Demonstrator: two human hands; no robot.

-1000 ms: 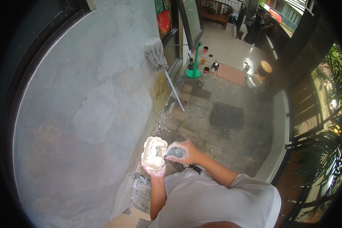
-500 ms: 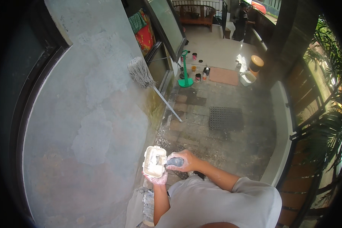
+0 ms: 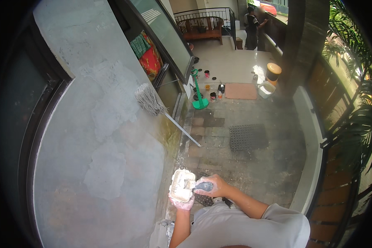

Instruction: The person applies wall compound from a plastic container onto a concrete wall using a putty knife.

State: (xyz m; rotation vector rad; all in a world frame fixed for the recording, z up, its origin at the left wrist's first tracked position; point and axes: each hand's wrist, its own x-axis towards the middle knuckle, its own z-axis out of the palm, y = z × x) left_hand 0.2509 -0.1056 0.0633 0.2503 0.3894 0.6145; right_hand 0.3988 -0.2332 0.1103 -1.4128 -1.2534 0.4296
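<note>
Plastered grey wall (image 3: 91, 157) stood at left. Beside it, the left hand (image 3: 182, 202) cupped a white tub (image 3: 182, 184) from beneath, while the right hand (image 3: 214, 187) gripped a grey tool handle (image 3: 203, 187) reaching into it.

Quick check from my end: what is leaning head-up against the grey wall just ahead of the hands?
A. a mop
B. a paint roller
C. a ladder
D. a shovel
A: a mop rests its stringy head on the grey wall, its handle slanting down to the paved floor, beyond the left hand holding the pale tray.
</note>
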